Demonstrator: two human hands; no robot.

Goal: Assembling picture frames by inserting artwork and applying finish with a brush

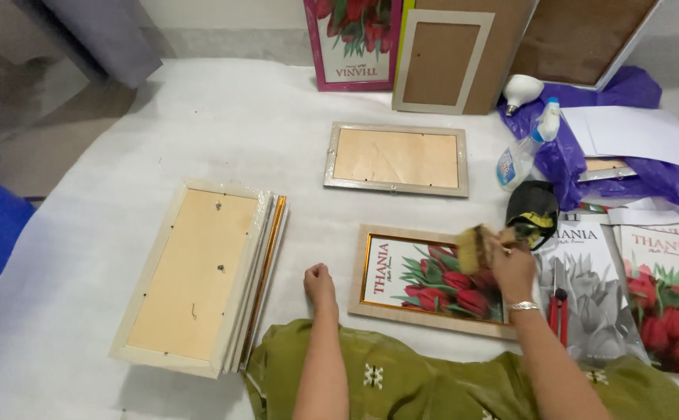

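My right hand [513, 263] grips a bristled wooden brush [475, 247] over the light wood-framed red tulip picture [429, 281] lying face up on the white-covered surface [223, 132]. My left hand [320, 283] rests fisted just beside the frame's left edge.
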